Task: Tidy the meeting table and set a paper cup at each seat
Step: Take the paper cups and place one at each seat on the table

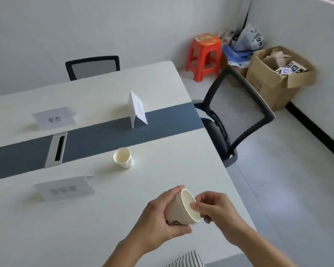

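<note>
Over the bench's [75, 228] near edge, the left hand [158, 218] wraps the nested paper cups [181, 207], tilted mouth-right so the right hand [216, 211], pinching the inner rim, can probably peel 1 free; 1 cup [123, 158] already stands by the blue strip [104, 135].

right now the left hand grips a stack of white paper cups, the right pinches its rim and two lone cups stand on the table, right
No: the head view shows only one lone white paper cup on the white table. The left hand grips the stack; the right hand pinches its rim.
</note>
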Action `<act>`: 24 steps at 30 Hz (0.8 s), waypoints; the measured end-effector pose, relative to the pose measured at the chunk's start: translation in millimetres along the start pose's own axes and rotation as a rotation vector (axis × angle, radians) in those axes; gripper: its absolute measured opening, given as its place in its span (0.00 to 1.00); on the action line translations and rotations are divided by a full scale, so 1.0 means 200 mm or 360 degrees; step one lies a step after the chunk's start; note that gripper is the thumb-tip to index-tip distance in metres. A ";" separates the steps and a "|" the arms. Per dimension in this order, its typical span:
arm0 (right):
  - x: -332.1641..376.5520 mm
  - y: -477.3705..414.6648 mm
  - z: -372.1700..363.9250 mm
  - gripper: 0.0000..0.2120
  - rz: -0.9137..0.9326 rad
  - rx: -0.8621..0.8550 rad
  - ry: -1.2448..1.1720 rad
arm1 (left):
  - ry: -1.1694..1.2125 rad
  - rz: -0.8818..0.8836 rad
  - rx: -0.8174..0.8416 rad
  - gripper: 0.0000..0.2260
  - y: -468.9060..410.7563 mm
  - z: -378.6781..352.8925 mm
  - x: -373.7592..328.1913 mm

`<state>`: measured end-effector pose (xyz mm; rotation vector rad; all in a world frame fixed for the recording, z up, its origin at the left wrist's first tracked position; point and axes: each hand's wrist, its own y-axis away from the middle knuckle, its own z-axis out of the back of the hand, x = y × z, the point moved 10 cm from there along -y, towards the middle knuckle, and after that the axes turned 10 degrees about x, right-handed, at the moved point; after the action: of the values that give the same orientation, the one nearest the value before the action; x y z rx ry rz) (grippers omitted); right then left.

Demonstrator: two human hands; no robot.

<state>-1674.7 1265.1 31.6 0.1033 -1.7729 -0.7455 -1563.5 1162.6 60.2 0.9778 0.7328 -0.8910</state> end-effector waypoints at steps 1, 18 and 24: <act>-0.03 0.08 0.06 0.06 0.0013 -0.0045 -0.0014 | -0.0019 -0.0025 0.0046 0.38 0.00 -0.09 -0.05; -0.60 1.53 1.09 0.32 0.0297 -0.0685 -0.0234 | -0.0195 -0.0361 0.0651 0.32 -0.14 -1.66 -0.82; -0.61 1.66 1.62 0.26 0.0428 -0.1348 -0.0408 | -0.0325 -0.0415 0.0860 0.34 -0.52 -1.94 -1.00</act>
<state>-1822.2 1720.8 57.9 -0.8094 -1.5217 -1.2812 -1795.1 1547.1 39.9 1.2556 0.4541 -1.4418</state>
